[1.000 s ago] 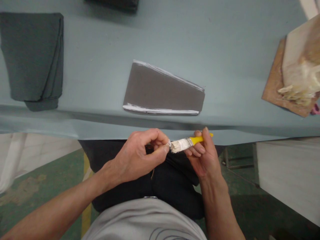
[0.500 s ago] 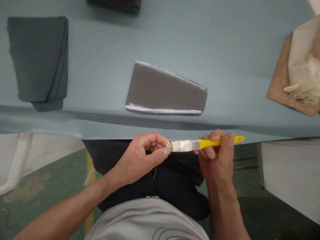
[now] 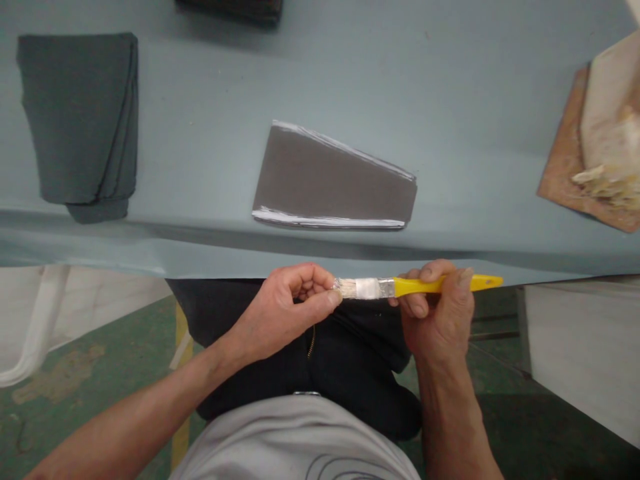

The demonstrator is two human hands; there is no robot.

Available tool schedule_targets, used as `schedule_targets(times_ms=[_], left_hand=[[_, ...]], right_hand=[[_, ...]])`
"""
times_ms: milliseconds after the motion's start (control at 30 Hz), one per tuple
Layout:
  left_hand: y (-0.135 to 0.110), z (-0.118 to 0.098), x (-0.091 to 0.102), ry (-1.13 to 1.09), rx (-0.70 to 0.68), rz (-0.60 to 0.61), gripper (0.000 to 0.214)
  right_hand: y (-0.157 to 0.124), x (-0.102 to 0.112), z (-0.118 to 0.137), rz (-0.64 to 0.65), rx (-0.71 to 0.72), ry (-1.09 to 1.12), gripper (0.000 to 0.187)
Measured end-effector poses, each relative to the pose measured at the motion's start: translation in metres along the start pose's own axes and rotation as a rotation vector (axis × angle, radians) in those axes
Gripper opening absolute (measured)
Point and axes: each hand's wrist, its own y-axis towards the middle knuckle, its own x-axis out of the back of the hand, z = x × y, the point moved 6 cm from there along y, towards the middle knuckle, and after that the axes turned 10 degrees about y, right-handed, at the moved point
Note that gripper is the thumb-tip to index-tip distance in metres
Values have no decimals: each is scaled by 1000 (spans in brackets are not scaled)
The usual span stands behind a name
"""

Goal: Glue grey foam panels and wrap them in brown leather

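Note:
A paintbrush [image 3: 367,288] with a yellow handle lies level in front of my waist, just off the table's front edge. My right hand [image 3: 440,307] grips it by the handle. At the bristle tip, the thumb and fingers of my left hand [image 3: 290,307] are pinched together; the very end of the bristles is hidden between them. White tape or coating wraps part of the bristles. Beyond my hands, a tapered grey-brown panel [image 3: 333,177] lies flat on the table, with white streaks along its far and near edges.
A stack of dark green-grey cut pieces [image 3: 77,117] lies on the left of the blue-grey covered table [image 3: 475,120]. A brown board [image 3: 565,160] with a pale, crusted container [image 3: 607,127] sits at the right. A dark block [image 3: 230,10] is cut off at the top.
The brush has turned slightly between my hands, and its handle end pokes out a little further right past my right hand. My left hand stays pinched at the bristles.

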Motion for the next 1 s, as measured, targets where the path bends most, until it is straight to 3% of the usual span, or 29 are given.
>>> schedule_targets(times_ms=[233,400,767,1000], left_hand=[[4,4,0,1,8,-17,29],[6,6,2,14,0,-22,28],[6,3,7,28,-36,-60,25],[8,2,19,7,-54,-116,23]], right_hand=[[2,3,-5,31,28,-5,50],[0,5,-11,-40,-25,-10,53],[-5,14,-39,-257,-340,204,61],[-2,19,-44,-386,-571,454,41]])
